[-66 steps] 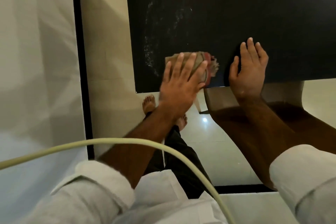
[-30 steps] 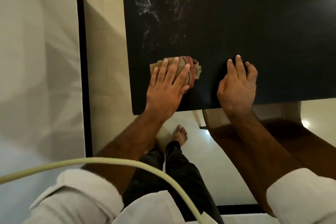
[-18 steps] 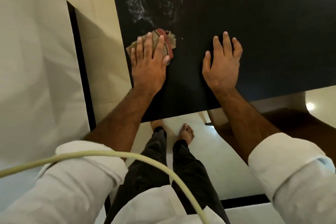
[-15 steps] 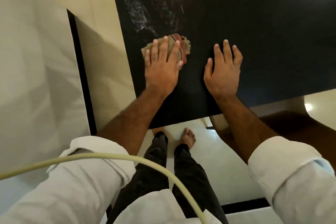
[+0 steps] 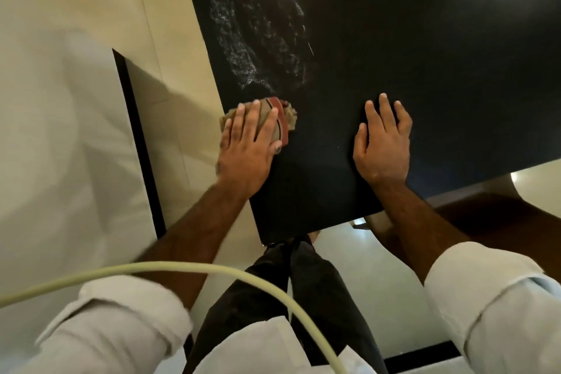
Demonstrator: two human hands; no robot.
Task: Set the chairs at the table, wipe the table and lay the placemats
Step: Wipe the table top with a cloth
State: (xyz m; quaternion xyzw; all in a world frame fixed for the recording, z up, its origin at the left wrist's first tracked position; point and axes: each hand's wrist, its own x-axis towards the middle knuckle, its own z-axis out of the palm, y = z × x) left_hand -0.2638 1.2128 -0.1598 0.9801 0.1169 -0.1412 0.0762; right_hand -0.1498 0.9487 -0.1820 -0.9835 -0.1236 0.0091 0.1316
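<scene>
Your left hand (image 5: 247, 146) lies flat, fingers spread, pressing the folded cloth (image 5: 280, 117) onto the black table (image 5: 425, 39) right at its left edge. The cloth's long axis runs across the table, roughly edge to centre; its red stripe end points toward your right hand (image 5: 382, 143). The right hand is open, palm down on bare tabletop, gripping nothing, well apart from the cloth. Wet streaks (image 5: 258, 39) sit just beyond the cloth.
</scene>
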